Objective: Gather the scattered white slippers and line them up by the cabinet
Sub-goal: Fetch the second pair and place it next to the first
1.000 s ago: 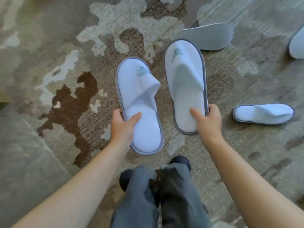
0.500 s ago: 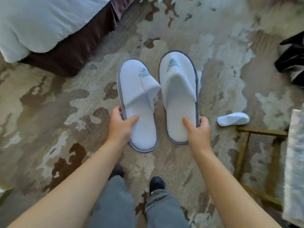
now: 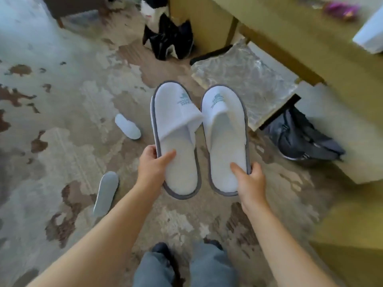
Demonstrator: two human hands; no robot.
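Slippers, white, in view: four.
Slippers held: two, side by side above the carpet (image 3: 62, 100), toes pointing away, grey piping round each sole, a teal logo on each upper.
Left slipper (image 3: 176, 139): upper folded back toward the inner side; its folded edge touches the neighbouring slipper.
Right slipper (image 3: 224, 137): upper flat and in shape.
Left hand (image 3: 152, 164): grip closed on the outer heel edge of the left slipper, thumb on the insole, fingers beneath.
Right hand (image 3: 249, 181): grip closed on the outer heel edge of the right slipper, thumb on the insole, fingers curled round the rim.
Slippers on the carpet: two. One upright slipper (image 3: 127, 126) lies left of the held pair; one overturned slipper (image 3: 106, 192), grey sole up, lies nearer the person.
Cabinet (image 3: 300, 38): one, yellow-tan, upper right, beyond the held pair.
Stool (image 3: 246, 79): one, patterned top, just beside the right slipper's toe.
Dark bags: two, a black bag (image 3: 167, 41) at the cabinet's left end and a grey bag (image 3: 300, 139) under the stool's right edge.
Change from half a second ago: the bed has left the view; the cabinet and stool have come in; the same hold on both slippers is kept.
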